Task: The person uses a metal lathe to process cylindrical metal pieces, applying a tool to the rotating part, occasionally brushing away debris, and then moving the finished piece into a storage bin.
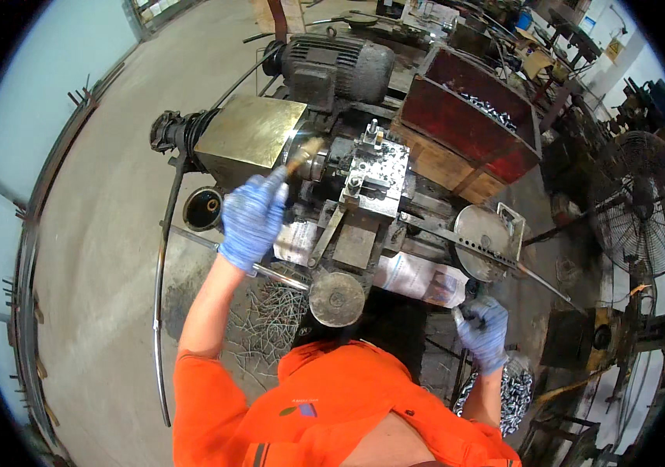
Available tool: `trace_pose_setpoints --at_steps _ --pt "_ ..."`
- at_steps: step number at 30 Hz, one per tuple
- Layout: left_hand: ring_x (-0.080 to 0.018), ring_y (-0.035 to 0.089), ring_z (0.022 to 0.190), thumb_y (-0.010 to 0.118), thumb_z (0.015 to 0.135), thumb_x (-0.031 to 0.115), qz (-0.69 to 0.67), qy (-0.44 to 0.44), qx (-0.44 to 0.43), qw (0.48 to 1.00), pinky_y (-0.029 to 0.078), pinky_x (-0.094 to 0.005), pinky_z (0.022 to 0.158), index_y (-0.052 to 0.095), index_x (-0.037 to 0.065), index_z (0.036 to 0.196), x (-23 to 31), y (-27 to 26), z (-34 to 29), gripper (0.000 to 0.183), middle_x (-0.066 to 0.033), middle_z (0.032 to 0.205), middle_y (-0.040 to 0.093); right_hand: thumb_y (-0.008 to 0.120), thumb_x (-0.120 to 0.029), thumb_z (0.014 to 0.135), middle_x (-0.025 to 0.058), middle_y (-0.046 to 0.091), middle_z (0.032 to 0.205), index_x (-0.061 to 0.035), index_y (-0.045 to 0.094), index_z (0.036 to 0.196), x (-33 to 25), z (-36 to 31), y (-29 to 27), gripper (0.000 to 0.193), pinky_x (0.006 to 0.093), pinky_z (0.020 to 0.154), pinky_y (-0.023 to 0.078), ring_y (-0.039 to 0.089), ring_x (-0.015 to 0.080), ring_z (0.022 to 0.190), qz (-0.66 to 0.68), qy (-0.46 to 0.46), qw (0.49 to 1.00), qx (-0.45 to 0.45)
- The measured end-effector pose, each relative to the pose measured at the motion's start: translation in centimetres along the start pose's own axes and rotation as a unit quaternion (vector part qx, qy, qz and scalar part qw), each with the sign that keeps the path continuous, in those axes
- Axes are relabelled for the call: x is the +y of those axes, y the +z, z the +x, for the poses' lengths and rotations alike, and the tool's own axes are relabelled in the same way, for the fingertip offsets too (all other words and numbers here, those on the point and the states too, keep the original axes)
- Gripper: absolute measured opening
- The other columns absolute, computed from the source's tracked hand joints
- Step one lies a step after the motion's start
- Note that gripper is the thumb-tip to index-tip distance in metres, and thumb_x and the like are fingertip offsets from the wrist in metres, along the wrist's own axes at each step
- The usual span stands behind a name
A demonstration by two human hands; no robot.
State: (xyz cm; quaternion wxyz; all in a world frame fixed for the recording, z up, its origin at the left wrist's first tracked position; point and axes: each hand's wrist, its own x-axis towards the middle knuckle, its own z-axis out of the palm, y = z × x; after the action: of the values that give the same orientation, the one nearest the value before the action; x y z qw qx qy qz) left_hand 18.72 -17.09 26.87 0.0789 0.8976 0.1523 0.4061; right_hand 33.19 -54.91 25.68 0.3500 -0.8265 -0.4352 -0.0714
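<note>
My left hand (pixel 252 218), in a blue knitted glove, is closed around the handle of a brush (pixel 301 156). The pale bristles are slightly blurred and reach the round metal chuck (pixel 317 165) of a lathe-like machine. To the right of the chuck stands the metal tool block (pixel 377 175), flecked with dark chips. My right hand (pixel 484 331), gloved the same way, is low on the right with its fingers curled. Something pale shows at its fingertips, too small to name. Beside that wrist is a heap of small shiny metal parts (pixel 515 393).
A brass-coloured cover (pixel 250 128) tops the headstock, with a motor (pixel 340 66) behind it. A red bin (pixel 468 109) of metal pieces stands at far right. A round handwheel (pixel 337 299) faces me; metal shavings (pixel 266 327) litter the floor. A fan (pixel 636 206) stands right.
</note>
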Motion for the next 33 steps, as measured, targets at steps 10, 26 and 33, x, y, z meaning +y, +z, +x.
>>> trace_pose_setpoints --at_steps 10,26,33 --pt "-0.0297 0.059 0.064 0.056 0.086 0.017 0.045 0.001 0.058 0.997 0.047 -0.0378 0.057 0.063 0.006 0.102 -2.9 -0.7 1.0 0.021 -0.0133 0.078 0.060 0.075 -0.013 0.065 0.0122 0.058 0.060 -0.0031 0.058 0.061 3.3 -3.7 -1.0 0.020 0.0347 0.054 0.042 0.055 0.0279 0.055 -0.053 0.122 0.991 0.020" --pt "-0.0262 0.058 0.104 0.048 0.093 0.031 -0.005 -0.142 -0.125 0.982 0.044 -0.0345 0.087 0.053 0.003 0.122 -6.7 -1.0 1.6 0.040 -0.0176 0.116 0.058 0.063 -0.047 0.074 0.0145 0.062 0.067 -0.0070 0.066 0.069 8.3 -10.1 -2.0 0.040 0.0410 0.059 0.048 0.060 0.0337 0.064 -0.156 0.281 0.947 -0.012" --pt "-0.0286 0.055 0.107 0.043 0.093 0.041 0.022 -0.245 -0.059 0.967 0.043 -0.0337 0.089 0.045 0.004 0.129 -3.9 -5.8 0.9 0.052 -0.0185 0.125 0.052 0.059 -0.052 0.075 0.0161 0.066 0.083 -0.0050 0.069 0.084 14.3 -18.4 -4.8 0.049 0.0379 0.077 0.049 0.063 0.0319 0.080 -0.129 0.478 0.869 -0.013"
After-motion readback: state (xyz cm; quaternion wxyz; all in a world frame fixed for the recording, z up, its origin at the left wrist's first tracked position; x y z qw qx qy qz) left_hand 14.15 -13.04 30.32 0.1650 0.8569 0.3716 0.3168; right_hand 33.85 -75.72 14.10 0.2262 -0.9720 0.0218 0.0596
